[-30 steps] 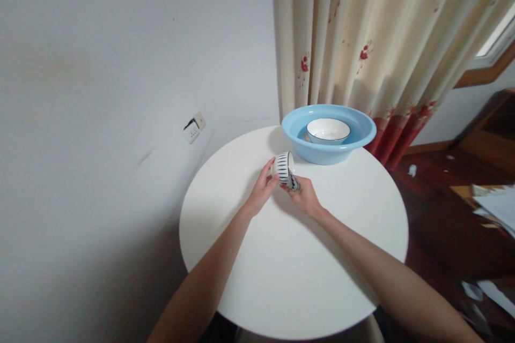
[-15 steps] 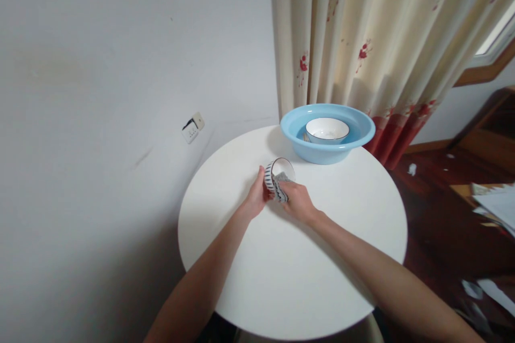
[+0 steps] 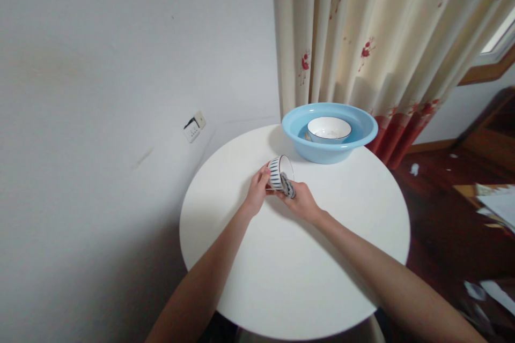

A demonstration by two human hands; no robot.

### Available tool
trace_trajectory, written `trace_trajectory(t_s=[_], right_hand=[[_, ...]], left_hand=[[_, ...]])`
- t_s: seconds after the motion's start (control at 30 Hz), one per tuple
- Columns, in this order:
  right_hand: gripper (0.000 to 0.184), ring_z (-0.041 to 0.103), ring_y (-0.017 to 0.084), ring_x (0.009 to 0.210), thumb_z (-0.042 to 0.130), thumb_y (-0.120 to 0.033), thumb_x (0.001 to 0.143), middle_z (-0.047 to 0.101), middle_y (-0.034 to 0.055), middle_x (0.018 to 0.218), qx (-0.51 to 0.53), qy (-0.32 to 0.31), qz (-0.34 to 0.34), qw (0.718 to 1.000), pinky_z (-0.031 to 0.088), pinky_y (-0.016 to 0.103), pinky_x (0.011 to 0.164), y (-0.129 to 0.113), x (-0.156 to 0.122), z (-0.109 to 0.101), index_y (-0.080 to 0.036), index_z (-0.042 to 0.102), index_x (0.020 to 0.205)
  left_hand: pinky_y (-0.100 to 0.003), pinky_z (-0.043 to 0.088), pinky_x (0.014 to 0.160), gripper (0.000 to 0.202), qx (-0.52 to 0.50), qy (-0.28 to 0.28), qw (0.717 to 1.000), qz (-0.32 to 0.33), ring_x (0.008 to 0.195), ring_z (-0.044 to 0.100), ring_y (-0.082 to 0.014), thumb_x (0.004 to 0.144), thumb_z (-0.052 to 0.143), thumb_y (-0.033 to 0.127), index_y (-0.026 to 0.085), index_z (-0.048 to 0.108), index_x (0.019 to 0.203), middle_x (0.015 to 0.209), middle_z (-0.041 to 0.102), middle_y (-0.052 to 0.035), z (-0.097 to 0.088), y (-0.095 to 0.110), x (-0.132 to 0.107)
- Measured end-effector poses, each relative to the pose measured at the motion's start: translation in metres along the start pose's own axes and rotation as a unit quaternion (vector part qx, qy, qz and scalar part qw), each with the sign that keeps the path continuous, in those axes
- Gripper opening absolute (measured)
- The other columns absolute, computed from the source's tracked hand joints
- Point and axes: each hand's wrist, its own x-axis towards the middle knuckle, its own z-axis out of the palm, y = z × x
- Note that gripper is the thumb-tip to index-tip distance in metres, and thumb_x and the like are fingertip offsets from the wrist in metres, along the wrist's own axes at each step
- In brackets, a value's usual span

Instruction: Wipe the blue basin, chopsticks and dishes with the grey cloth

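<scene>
A small white bowl [image 3: 275, 172] with dark stripes on its outside is tilted on its side above the table, its mouth facing right. My left hand [image 3: 257, 188] grips it from the left, thumb on the striped wall. In my right hand [image 3: 301, 199] is a crumpled grey cloth [image 3: 287, 185], pressed against the bowl's lower rim and partly inside it. Some fingers of my right hand are hidden beneath the cloth and bowl.
A light blue basin [image 3: 322, 154] stands at the back of the round white table [image 3: 281, 273]. Inside it are a larger white bowl [image 3: 329, 127] and what looks like cutlery. A wall with a socket [image 3: 192, 131] borders the left; a flowered curtain [image 3: 362, 21] hangs behind.
The bowl has turned so its mouth faces more to the right and more striped wall shows. My left thumb now lies across its side, and the cloth has shifted slightly right along the rim.
</scene>
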Motion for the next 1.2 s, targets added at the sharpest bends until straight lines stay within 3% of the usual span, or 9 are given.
trace_trajectory(t_s=[0.1,0.17,0.27,0.37,0.53,0.7,0.9,1.0,1.2], right_hand=[[0.019,0.067,0.021,0.085,0.054,-0.015,0.08,0.074,0.0044,0.092,-0.116,-0.053,-0.04,0.991,0.048,0.026,0.076,0.0,-0.002,0.0,-0.021,0.068,0.092],[0.021,0.066,0.021,0.084,0.053,-0.012,0.076,0.073,0.0037,0.09,-0.126,-0.048,-0.035,0.99,0.048,0.026,0.075,0.001,-0.002,0.001,-0.021,0.068,0.087],[0.014,0.064,0.019,0.074,0.057,-0.022,0.081,0.072,0.0034,0.083,-0.002,0.028,0.015,1.0,0.05,0.026,0.07,0.005,0.003,-0.001,-0.017,0.069,0.085],[0.028,0.065,0.019,0.076,0.066,-0.036,0.081,0.074,0.0055,0.09,0.176,0.11,0.063,0.976,0.053,0.029,0.073,0.006,0.008,-0.004,-0.013,0.069,0.097],[0.038,0.066,0.019,0.078,0.075,-0.043,0.074,0.074,0.0078,0.093,0.268,0.113,0.083,0.953,0.055,0.032,0.077,0.0,0.008,-0.003,-0.013,0.071,0.097],[0.038,0.066,0.019,0.08,0.073,-0.043,0.078,0.074,0.0073,0.094,0.234,0.088,0.066,0.966,0.054,0.031,0.077,-0.001,0.004,-0.004,-0.013,0.07,0.101],[0.03,0.059,0.016,0.066,0.065,-0.043,0.085,0.068,0.0027,0.075,0.076,-0.017,0.003,0.997,0.046,0.024,0.064,0.009,-0.002,-0.006,-0.013,0.068,0.088],[0.029,0.058,0.016,0.067,0.062,-0.041,0.086,0.068,0.0027,0.075,0.071,0.014,0.025,0.997,0.047,0.024,0.065,0.006,-0.001,-0.004,-0.013,0.068,0.087],[0.035,0.063,0.019,0.08,0.069,-0.042,0.081,0.072,0.0059,0.093,0.214,0.079,0.058,0.972,0.052,0.028,0.076,0.0,0.004,-0.003,-0.012,0.07,0.1]], left_hand=[[-0.025,0.047,0.047,0.079,-0.018,0.039,0.995,-0.092,0.062,0.067,-0.0205,0.081,0.045,0.08,0.011,0.07,0.109,0.082,0.073,-0.012,-0.003,-0.006,0.007],[-0.026,0.047,0.048,0.081,-0.03,0.022,0.992,-0.118,0.064,0.067,-0.0209,0.082,0.04,0.081,0.012,0.07,0.11,0.082,0.073,-0.0118,-0.003,-0.008,0.007],[-0.028,0.054,0.058,0.075,-0.027,-0.044,0.997,-0.057,0.07,0.069,-0.0189,0.084,0.049,0.073,0.023,0.052,0.14,0.105,0.072,-0.0111,-0.001,-0.004,0.001],[-0.031,0.058,0.068,0.085,0.012,-0.102,0.995,0.003,0.077,0.07,-0.0166,0.083,0.067,0.057,0.037,0.025,0.154,0.133,0.06,-0.0109,0.002,0.002,-0.008],[-0.031,0.06,0.066,0.08,0.034,-0.064,0.997,0.038,0.089,0.069,-0.0226,0.078,0.075,0.05,0.03,0.043,0.147,0.145,0.048,-0.013,0.008,0.007,-0.011],[-0.028,0.058,0.054,0.073,0.042,-0.033,0.998,0.031,0.072,0.068,-0.0172,0.078,0.072,0.056,0.023,0.05,0.139,0.126,0.061,-0.0135,0.009,0.002,-0.009],[-0.023,0.05,0.048,0.071,-0.011,-0.038,0.998,-0.056,0.054,0.062,-0.0132,0.083,0.053,0.073,0.015,0.059,0.125,0.087,0.07,-0.0084,0.004,-0.011,-0.005],[-0.03,0.057,0.06,0.074,0.002,-0.073,0.994,-0.076,0.073,0.069,-0.019,0.085,0.046,0.074,0.017,0.056,0.13,0.104,0.071,-0.013,0.001,-0.011,-0.004],[-0.034,0.059,0.079,0.08,0.042,-0.101,0.993,0.034,0.114,0.061,-0.0271,0.082,0.07,0.051,0.031,0.032,0.15,0.151,0.043,-0.0109,0.004,-0.001,-0.009]])
